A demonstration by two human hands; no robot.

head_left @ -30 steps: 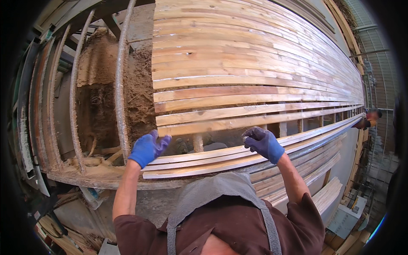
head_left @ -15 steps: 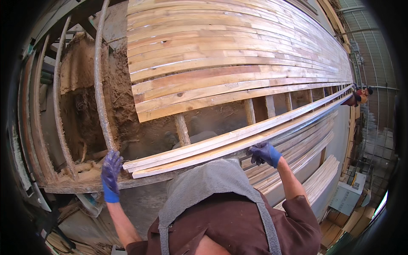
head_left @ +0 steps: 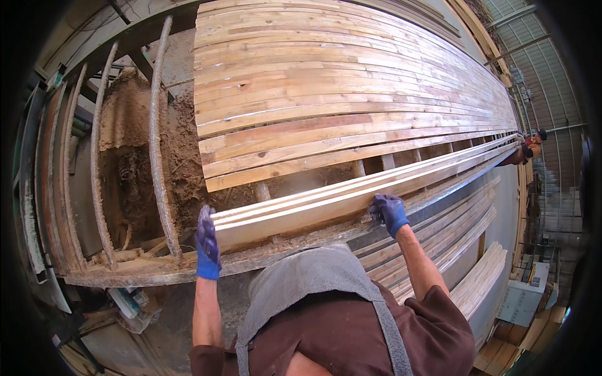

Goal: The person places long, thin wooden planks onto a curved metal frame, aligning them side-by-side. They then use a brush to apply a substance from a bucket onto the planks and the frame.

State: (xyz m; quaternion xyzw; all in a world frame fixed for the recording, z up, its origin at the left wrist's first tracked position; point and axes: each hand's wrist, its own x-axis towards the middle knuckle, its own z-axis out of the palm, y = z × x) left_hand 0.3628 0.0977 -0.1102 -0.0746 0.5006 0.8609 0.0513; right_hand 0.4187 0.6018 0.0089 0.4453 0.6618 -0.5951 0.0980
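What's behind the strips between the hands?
Beyond the strips: crossbars spanning a gap, then laid boards. The crossbars' stretches directly behind the strips are hidden.

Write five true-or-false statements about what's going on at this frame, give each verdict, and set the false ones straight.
1. The left hand is at the left end of the bundle of wooden strips, and the right hand is farther right along it. True.
2. Both hands are bare. False: both are gloved.
3. Crusted bars show left of the wide layer of wooden strips. True.
4. More stacked wooden strips lie to the right of the grey apron. True.
5. The wide layer lies between the bundle and the apron. False: the bundle is nearer the apron, and the layer lies beyond it.
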